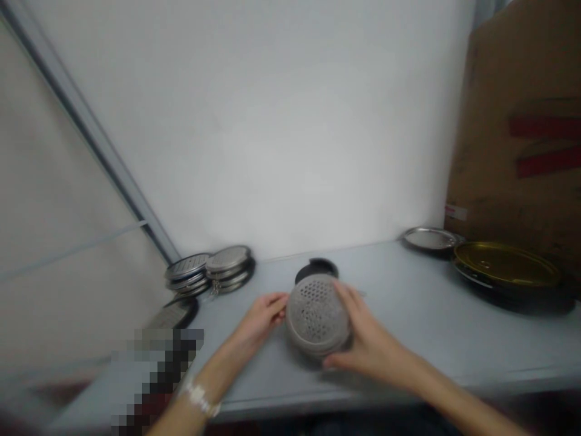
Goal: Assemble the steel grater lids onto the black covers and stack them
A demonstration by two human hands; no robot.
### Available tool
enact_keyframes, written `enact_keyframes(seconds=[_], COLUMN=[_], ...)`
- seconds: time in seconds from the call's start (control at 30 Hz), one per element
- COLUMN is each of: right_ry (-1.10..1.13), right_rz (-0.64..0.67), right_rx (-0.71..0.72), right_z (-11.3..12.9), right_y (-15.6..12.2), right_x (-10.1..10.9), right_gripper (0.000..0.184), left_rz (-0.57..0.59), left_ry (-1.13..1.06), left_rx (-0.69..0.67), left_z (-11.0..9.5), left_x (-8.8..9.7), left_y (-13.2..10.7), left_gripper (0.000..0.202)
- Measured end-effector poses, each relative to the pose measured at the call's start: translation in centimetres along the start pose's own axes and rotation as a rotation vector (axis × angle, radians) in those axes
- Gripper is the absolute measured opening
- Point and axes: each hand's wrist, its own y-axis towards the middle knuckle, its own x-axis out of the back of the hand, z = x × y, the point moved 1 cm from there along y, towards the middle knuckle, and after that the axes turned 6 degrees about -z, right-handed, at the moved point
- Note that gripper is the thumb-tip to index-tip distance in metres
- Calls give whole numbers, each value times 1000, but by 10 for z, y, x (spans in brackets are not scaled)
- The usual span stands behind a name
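A round grey metal case with a perforated lid (318,318) is held up over the table, its holed face turned toward me. My right hand (363,336) wraps its right side, thumb at the lower rim and fingers at the upper right. At its left rim are the curled fingers of my left hand (267,312); how firmly they grip is hard to see. Just behind the case, a black round piece (318,266) shows, partly covered by it. Blur hides fine detail.
On the grey table (390,303), stacked round metal cases (188,269) and another similar stack (229,263) stand at back left. A silver tray (431,238) and gold-coloured round tray (506,263) lie at right, beside a large cardboard box (512,206). A white wall rises behind.
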Motion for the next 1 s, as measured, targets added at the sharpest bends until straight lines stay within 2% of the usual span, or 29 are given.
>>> enact_keyframes(seconds=[0.07, 0.13, 0.23, 0.33, 0.43, 0.73, 0.87, 1.0], right_ry=[-101, -235, -428, -521, -543, -604, -553, -522], right_rz=[-37, -44, -61, -50, -19, 6, 81, 82], right_rx=[-65, -111, -128, -147, -176, -185, -198, -198], right_z=[-9, -20, -30, -31, -31, -30, -26, -23], right_y=[-6, -7, -9, -15, -21, -23, -21, -20], right_x=[-8, -15, -20, -20, -23, -26, -22, -22], right_gripper=[124, 121, 114, 108, 106, 105, 104, 95], left_rz=[26, 2, -47, -77, -73, -70, -72, -34], left_ry=[14, 95, 337, 580, 689, 813, 824, 908], left_rx=[36, 5, -173, -324, -323, -337, -316, -305], left_z=[16, 27, 31, 26, 21, 20, 20, 18], left_x=[-9, -15, -20, -23, -26, -27, -25, -26], left_y=[9, 17, 21, 16, 8, -4, -7, -10], left_gripper=[39, 36, 30, 30, 34, 33, 32, 32])
